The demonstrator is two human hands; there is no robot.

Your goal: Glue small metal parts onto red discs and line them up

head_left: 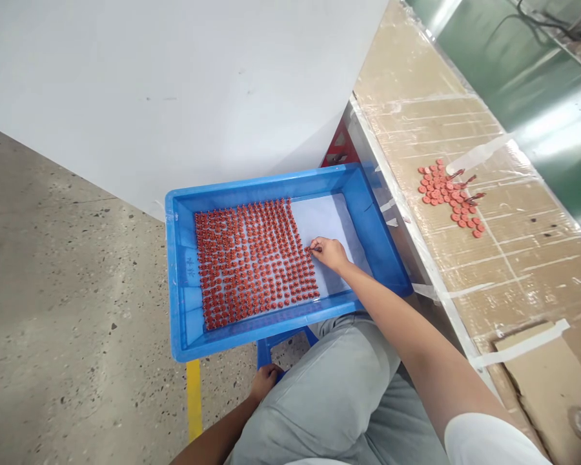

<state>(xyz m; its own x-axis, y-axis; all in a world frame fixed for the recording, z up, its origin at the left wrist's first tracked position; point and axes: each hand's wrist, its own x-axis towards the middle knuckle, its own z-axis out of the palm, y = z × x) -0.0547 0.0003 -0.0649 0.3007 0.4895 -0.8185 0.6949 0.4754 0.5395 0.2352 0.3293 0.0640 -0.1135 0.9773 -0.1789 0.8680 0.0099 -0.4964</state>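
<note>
My right hand [330, 253] reaches into a blue plastic tray [172, 278], thumb and fingers pinched on a thin dark piece [316, 249], too small to name. Its tip is at the right edge of the rows of small red round parts [256, 258], which have dark, pin-like tops. These parts stand close together on a white sheet [319, 213] on the tray's floor. Below the tray, my left hand [265, 382] is curled beside a blue stool [264, 352]. What its fingers hold, if anything, is hidden.
On the cardboard-covered bench [465, 278] to the right lie loose red discs [438, 184] beside several thin dark-red pieces [475, 197]. A white panel [174, 84] rises behind the tray. A red crate [341, 145] shows between panel and bench. Yellow tape [193, 400] marks the floor.
</note>
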